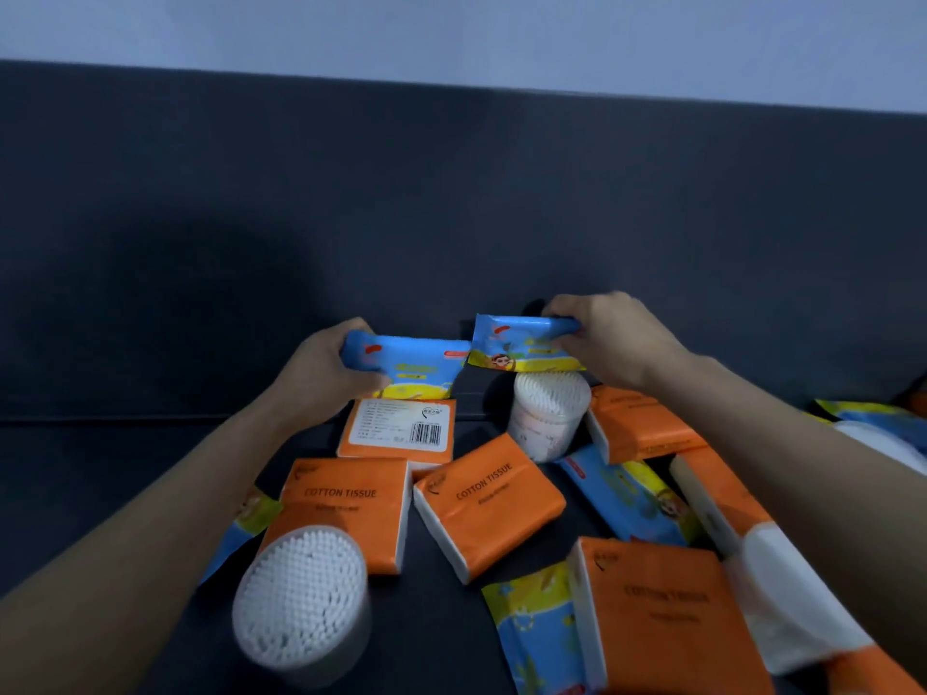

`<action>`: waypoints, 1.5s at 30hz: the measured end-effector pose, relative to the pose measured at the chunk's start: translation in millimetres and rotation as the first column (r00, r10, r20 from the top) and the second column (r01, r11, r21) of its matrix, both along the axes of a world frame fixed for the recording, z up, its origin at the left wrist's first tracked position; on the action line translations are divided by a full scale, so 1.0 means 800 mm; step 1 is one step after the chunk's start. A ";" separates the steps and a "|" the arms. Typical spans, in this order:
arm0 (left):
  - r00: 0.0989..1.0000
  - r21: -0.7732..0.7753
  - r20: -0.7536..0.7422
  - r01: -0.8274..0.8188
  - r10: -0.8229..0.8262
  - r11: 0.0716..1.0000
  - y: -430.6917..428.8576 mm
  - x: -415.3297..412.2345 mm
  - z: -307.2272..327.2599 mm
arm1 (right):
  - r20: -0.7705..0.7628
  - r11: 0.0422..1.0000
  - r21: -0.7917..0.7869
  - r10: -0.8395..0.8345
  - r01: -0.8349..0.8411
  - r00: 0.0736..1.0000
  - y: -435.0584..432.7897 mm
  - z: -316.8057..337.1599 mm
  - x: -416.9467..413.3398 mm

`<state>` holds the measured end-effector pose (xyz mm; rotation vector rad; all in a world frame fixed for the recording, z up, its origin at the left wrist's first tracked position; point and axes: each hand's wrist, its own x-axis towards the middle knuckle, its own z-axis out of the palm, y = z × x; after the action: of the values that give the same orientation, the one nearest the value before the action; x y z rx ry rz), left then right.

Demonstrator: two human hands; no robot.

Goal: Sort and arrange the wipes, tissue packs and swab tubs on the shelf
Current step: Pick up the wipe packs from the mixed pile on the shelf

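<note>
above swab tub [549, 418], right hand [619, 338]'s wipes [519, 346]

Left arm [165, 494]: extended forward and inward from the lower left corner; forearm bare.
Left hand [326, 373]: curled round the left end of the first wipes pack [416, 368]; fingers laid over its top edge, thumb against its front.
Right arm [782, 443]: extended forward and inward from the right edge; forearm bare.
Right hand [617, 343]: back turned upward; the second wipes pack [521, 343] is pinched at its right end.
Relative height: right hand is held slightly higher.
</note>
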<state>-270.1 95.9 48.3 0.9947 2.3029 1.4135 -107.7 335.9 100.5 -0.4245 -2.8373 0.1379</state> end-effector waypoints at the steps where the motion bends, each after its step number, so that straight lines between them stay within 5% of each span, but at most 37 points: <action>1: 1.000 0.001 0.010 0.019 -0.019 1.000 0.003 0.003 0.000 | -0.005 1.000 0.018 -0.008 0.008 1.000 0.001 0.000 0.002; 9: 0.989 -0.155 -0.066 0.117 -0.129 0.981 0.036 0.009 -0.006 | -0.077 0.975 0.198 -0.087 0.101 0.993 0.010 -0.003 0.027; 14: 0.972 -0.268 -0.002 0.228 -0.237 0.936 0.044 0.011 -0.015 | 0.007 0.981 0.054 -0.185 0.185 0.983 0.023 -0.007 0.039; 21: 0.975 -0.360 0.003 0.207 -0.220 0.910 0.023 0.005 -0.007 | 0.099 0.985 -0.155 -0.064 0.079 0.993 0.023 -0.006 0.041; 25: 0.987 -0.347 0.028 0.159 -0.160 0.924 -0.002 0.002 0.000 | -0.048 0.988 -0.155 0.002 -0.010 0.999 0.005 -0.008 0.031; 28: 0.995 -0.352 0.022 0.099 -0.097 0.931 -0.019 0.000 0.004 | -0.210 0.943 -0.302 0.077 -0.140 0.975 -0.015 -0.007 0.015; 33: 0.997 -0.206 0.054 -0.046 0.058 0.978 -0.042 0.002 0.001 | -0.247 0.863 -0.379 0.254 -0.334 0.935 -0.046 -0.016 -0.018; 38: 0.973 -0.065 0.097 -0.203 0.208 0.977 -0.066 0.005 -0.006 | -0.078 0.858 -0.376 0.346 -0.349 0.935 -0.056 -0.031 -0.037; 45: 0.969 -0.024 0.106 -0.222 0.224 0.975 -0.054 0.013 -0.005 | 0.262 0.986 -0.005 0.160 -0.164 0.952 -0.039 -0.027 -0.031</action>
<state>-259.9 52.4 44.5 0.6533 2.3996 1.4940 -132.4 305.1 79.0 -0.2182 -3.1308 0.0956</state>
